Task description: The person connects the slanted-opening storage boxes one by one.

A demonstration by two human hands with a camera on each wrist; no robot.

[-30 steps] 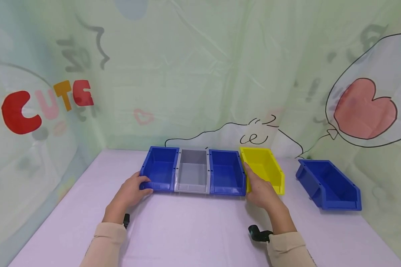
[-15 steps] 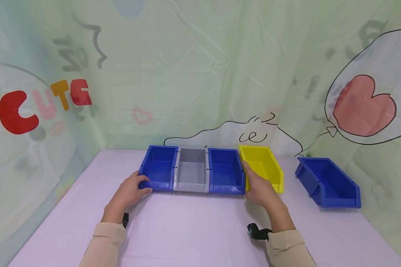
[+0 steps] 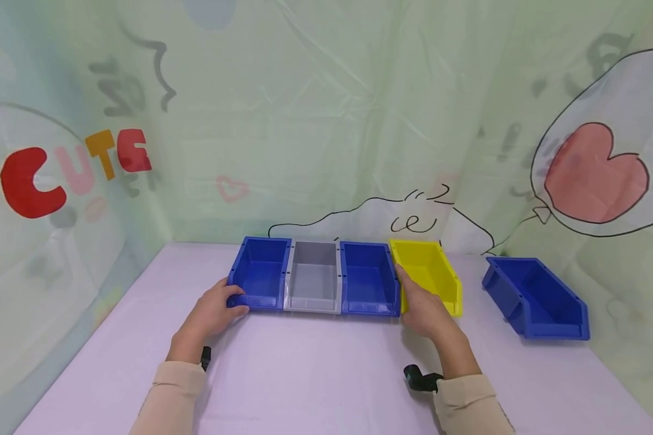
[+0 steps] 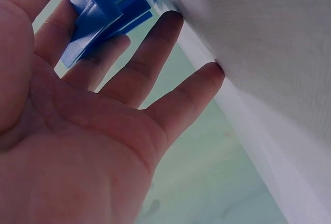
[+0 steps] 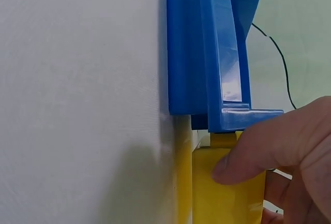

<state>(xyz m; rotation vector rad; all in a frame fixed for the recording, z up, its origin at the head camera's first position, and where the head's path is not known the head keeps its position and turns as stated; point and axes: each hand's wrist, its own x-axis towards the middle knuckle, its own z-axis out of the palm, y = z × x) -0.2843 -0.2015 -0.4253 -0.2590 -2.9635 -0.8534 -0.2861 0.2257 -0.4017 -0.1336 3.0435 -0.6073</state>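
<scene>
In the head view a row of bins stands on the table: a blue bin [image 3: 260, 275] at the left end, a grey bin [image 3: 314, 275], another blue bin [image 3: 369, 278], and a yellow bin [image 3: 427, 275] at the right. My left hand [image 3: 214, 311] holds the front left corner of the left-end blue bin, thumb at its front. Its lower fingers are spread, tips at the tabletop, in the left wrist view. My right hand [image 3: 424, 308] holds the yellow bin's front left corner. The right thumb [image 5: 232, 164] presses its yellow front; the index finger lies along the side beside the blue bin.
A separate blue bin [image 3: 541, 305] stands angled at the right side of the table [image 3: 310, 374]. Behind the table hangs a pale green printed curtain [image 3: 305, 121], which also runs along both sides.
The yellow bin has shifted very slightly left against the neighbouring blue bin, with my right hand on it. My left hand stays at its corner. The whole view drifts a little.
</scene>
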